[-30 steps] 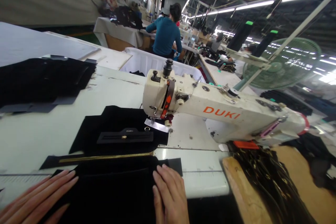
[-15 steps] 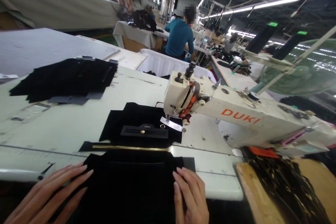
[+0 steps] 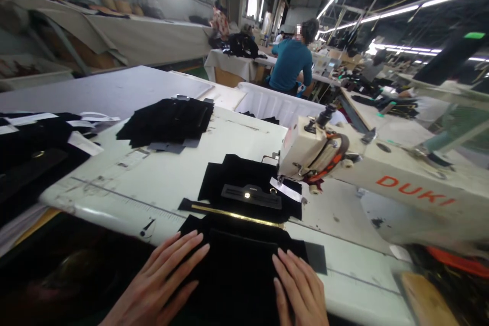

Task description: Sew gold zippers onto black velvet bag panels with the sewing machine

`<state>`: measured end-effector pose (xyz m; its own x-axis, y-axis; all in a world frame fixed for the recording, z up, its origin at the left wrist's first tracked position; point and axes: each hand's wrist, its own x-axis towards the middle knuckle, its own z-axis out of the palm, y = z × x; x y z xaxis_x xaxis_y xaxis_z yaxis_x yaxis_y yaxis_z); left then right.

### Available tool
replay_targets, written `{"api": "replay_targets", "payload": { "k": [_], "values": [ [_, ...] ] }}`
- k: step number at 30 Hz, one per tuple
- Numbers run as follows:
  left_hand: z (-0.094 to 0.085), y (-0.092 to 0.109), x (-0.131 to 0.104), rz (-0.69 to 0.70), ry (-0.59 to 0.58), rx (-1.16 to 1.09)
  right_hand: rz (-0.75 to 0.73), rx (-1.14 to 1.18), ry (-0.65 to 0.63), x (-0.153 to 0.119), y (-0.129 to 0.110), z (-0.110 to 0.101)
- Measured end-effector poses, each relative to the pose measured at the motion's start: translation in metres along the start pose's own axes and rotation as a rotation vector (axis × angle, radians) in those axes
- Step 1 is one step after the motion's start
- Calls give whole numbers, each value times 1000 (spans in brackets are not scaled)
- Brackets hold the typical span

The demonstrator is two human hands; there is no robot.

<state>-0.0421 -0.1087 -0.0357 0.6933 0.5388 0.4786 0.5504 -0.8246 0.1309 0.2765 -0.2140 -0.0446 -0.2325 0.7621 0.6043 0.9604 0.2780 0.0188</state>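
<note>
My left hand (image 3: 162, 277) lies on the left side of a black fabric panel (image 3: 239, 275), its fingers stretched out. On the panel's right side rests my right hand (image 3: 301, 285), fingers extended and slightly apart. The panel hangs over the table's front edge. Just beyond its far edge runs a gold-toothed zipper (image 3: 237, 215) on black tape. Another black fabric piece (image 3: 214, 183) lies farther back, bearing a dark trim (image 3: 233, 193) with a gold pull. Its right end, with a white strip (image 3: 286, 190), reaches the needle area of the sewing machine (image 3: 362, 163).
A stack of black pieces (image 3: 164, 122) sits at the table's back left. More black pieces with white strips (image 3: 34, 147) lie at far left. Behind the table (image 3: 103, 173) stands a white bin (image 3: 267, 96). A person in a teal top (image 3: 292, 66) works beyond it.
The view has swung left, so everything sits farther right and the far-left pieces show. Both hands stay on the black panel, with no clear shift against it.
</note>
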Motion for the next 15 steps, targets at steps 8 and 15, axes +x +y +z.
{"api": "replay_targets", "payload": {
  "k": [8, 15],
  "values": [
    [3, 13, -2, -139, -31, -21, 213, 67, 127, -4, -15, 15],
    [-3, 14, 3, -8, -63, 46, 205, 76, 175, -7, -12, 24]
  ]
}}
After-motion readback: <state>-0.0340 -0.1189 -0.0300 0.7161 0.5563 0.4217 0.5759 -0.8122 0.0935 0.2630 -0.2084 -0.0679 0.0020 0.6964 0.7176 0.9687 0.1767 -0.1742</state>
